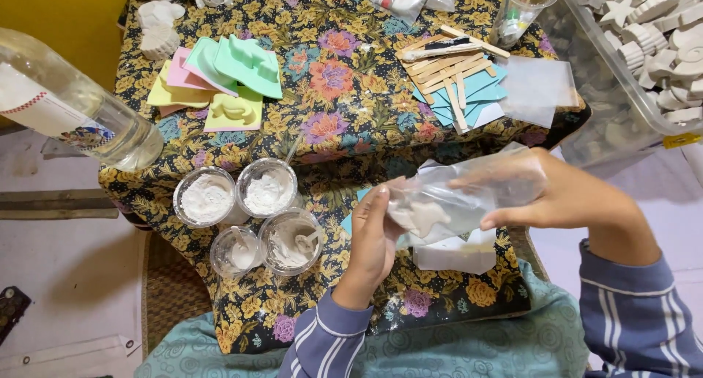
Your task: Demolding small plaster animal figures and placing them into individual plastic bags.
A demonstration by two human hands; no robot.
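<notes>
We seem to be at a home craft corner. We see a low table under a flowered cloth (344, 121), cups of white powder (207, 196), pastel moulds (234, 70), wooden sticks (448, 69), and a clear bin of white plaster shapes (644, 34), with bare floor (66, 275) alongside.

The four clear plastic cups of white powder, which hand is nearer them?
Left. The left hand is just right of the four clear plastic cups of white powder; the right hand is farther right.
</notes>
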